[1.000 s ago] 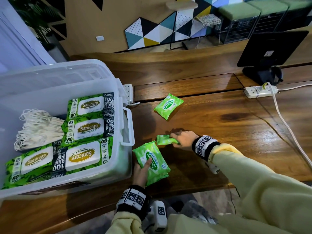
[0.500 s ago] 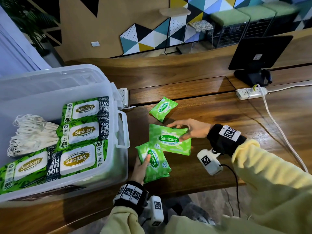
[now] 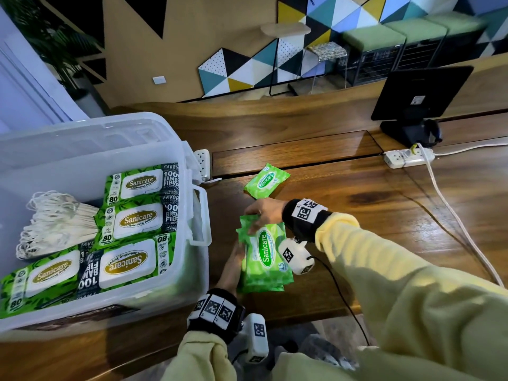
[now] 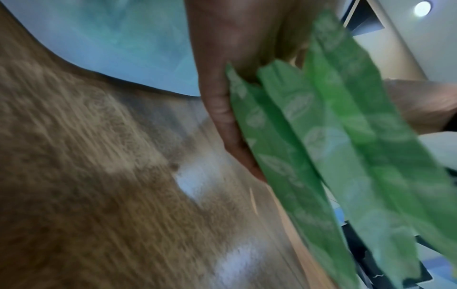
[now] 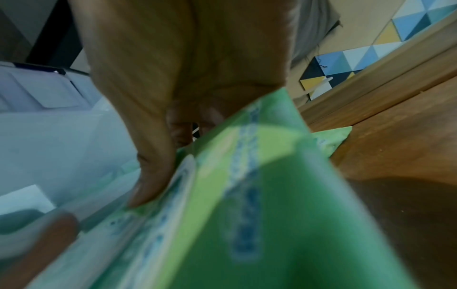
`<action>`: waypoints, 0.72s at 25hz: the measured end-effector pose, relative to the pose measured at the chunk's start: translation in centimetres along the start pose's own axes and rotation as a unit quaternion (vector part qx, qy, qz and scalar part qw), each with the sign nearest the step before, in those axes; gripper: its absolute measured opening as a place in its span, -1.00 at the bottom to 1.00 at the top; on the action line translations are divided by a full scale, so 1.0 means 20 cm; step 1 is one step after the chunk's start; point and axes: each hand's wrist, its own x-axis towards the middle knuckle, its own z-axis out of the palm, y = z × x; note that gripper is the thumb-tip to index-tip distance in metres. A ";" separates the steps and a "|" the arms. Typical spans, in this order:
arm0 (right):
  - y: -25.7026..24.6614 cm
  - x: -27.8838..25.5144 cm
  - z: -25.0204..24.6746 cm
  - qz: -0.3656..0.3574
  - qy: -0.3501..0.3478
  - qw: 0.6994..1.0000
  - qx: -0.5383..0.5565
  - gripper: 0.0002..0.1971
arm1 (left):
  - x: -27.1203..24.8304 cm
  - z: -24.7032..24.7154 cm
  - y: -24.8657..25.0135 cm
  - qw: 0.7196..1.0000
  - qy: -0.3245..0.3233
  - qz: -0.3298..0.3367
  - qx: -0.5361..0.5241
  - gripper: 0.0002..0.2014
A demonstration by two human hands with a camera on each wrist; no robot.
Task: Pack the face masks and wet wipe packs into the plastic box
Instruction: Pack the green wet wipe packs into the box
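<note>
- Right hand (image 3: 265, 211): fingers curled over far end of small-pack stack (image 3: 264, 257), pinching top pack; thumb on pack face in right wrist view.
- Left hand (image 3: 233, 264): cupping stack's box-side edge; left wrist view shows three pack edges fanned against the fingers (image 4: 222, 109).
- Stack low over surface (image 3: 357, 215), just beside box (image 3: 189, 160) handle; resting or lifted: cannot tell.
- One more small pack (image 3: 266, 180) loose on surface, just past right hand.
- Box holds four large packs (image 3: 137, 218) at right, masks (image 3: 55, 221) at left.
- Step in hand, judged: gathering small packs into one bundle before transfer.
- Next move calls for: squaring fanned edges, firm two-hand grip, lift over box rim, set onto large packs or any gap.
- Risk: slick packs sliding apart mid-lift.
- Remaining: loose pack after that.
</note>
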 end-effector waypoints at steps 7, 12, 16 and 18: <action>-0.02 0.11 0.07 -0.015 0.052 0.998 -0.045 -0.56 | 0.03 0.00 -0.01 0.995 0.004 0.051 0.085 0.07; 0.07 0.20 0.10 0.022 0.003 0.999 0.034 -0.61 | 0.06 -0.03 -0.07 0.997 0.012 0.046 0.060 -0.08; 0.26 0.37 -0.04 0.226 0.198 0.920 0.252 -0.53 | 0.14 -0.08 -0.07 0.991 0.097 0.019 0.085 -0.29; 0.39 0.49 -0.07 0.385 0.274 0.842 0.261 -0.35 | 0.19 -0.13 -0.09 0.988 0.134 0.021 0.078 -0.14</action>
